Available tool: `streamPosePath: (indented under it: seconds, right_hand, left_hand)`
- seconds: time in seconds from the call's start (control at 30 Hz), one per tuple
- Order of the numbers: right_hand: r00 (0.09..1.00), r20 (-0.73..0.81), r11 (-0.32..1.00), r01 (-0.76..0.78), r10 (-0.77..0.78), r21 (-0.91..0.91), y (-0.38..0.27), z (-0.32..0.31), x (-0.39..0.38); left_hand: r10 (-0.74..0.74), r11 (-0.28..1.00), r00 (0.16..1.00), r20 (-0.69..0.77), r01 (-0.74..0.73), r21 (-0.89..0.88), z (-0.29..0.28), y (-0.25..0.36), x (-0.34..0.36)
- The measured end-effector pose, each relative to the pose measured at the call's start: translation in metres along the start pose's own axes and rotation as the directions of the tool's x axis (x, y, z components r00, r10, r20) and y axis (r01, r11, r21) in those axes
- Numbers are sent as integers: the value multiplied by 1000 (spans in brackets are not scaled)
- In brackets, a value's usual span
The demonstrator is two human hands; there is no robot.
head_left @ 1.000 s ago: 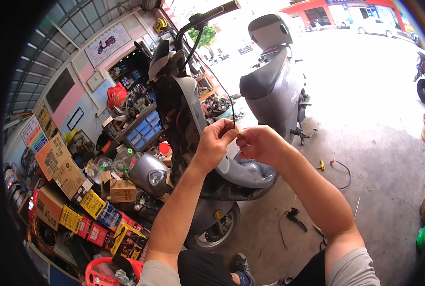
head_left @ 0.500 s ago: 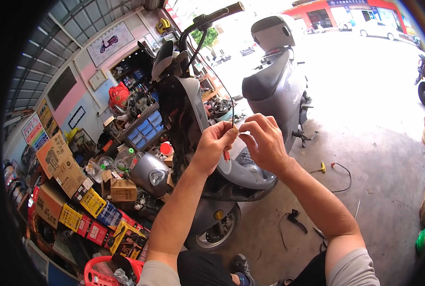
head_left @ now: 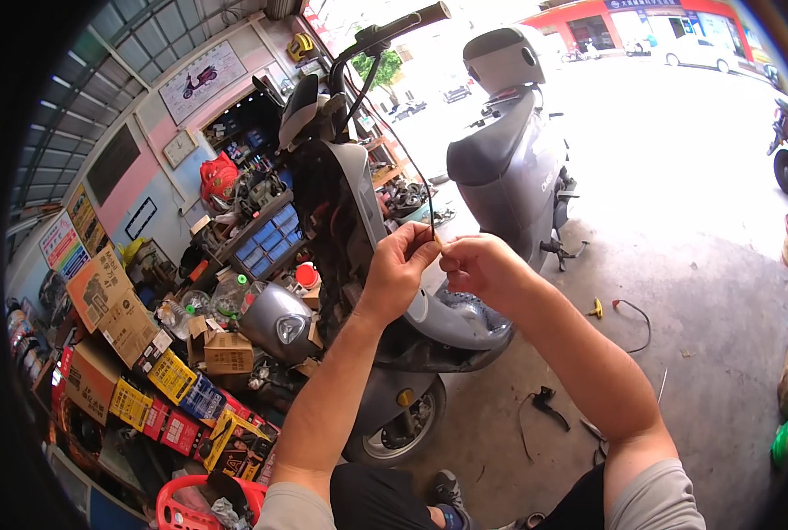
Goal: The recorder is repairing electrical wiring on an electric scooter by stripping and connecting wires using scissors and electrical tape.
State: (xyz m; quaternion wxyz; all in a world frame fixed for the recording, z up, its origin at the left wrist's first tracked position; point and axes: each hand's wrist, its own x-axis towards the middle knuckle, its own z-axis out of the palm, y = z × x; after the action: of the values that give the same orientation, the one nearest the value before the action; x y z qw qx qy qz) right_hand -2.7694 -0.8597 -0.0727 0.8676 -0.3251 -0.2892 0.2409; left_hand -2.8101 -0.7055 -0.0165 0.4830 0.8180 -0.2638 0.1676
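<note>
In front of the grey scooter (head_left: pixel 500 155), both my hands meet around the lower end of a thin black cable (head_left: pixel 431 208). The cable runs down from near the scooter's handlebar (head_left: pixel 403 26). My left hand (head_left: pixel 396 276) is closed, thumb and forefinger pinching the cable near its end. My right hand (head_left: pixel 487 269) is closed too, its fingertips pressed at the small yellowish tip beside the left thumb. Fingers hide most of that tip, so its exact shape cannot be made out.
A grey headlight cover (head_left: pixel 279 322), cardboard boxes (head_left: pixel 116 305) and a blue drawer unit (head_left: pixel 268 243) crowd the left. On the concrete floor at the right lie a yellow-handled tool (head_left: pixel 596 306), a looped cable (head_left: pixel 646 327) and a black lever (head_left: pixel 549 406). A red plastic stool (head_left: pixel 178 488) stands at lower left.
My right hand has turned and its fingers have curled in closer to the cable's end. A red piece seen below my left hand is now out of sight. My left hand has barely moved.
</note>
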Motion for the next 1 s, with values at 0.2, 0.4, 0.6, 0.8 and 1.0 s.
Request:
streamPosePath:
  seconds: [0.2,0.4,0.6,0.8,1.0]
  right_hand:
    - [832,-103,719,400,-545,-568,8,4,-2]
    - [404,485,-333,390,-776,-859,5,14,-10]
    - [337,574,-455,371,-747,-810,1,7,-8]
    - [413,478,-308,414,-775,-856,4,8,-5]
    - [1000,-7,1000,20,-20,20,-4,-3,-1]
  left_hand:
    - [-160,978,987,10,160,-133,-9,3,-2]
    - [-205,923,978,50,210,-321,-11,-1,-3]
    - [-214,896,972,99,235,-377,-7,1,-1]
    - [-197,936,977,83,213,-281,-6,-2,-1]
    - [-121,987,990,75,128,-95,-4,9,-1]
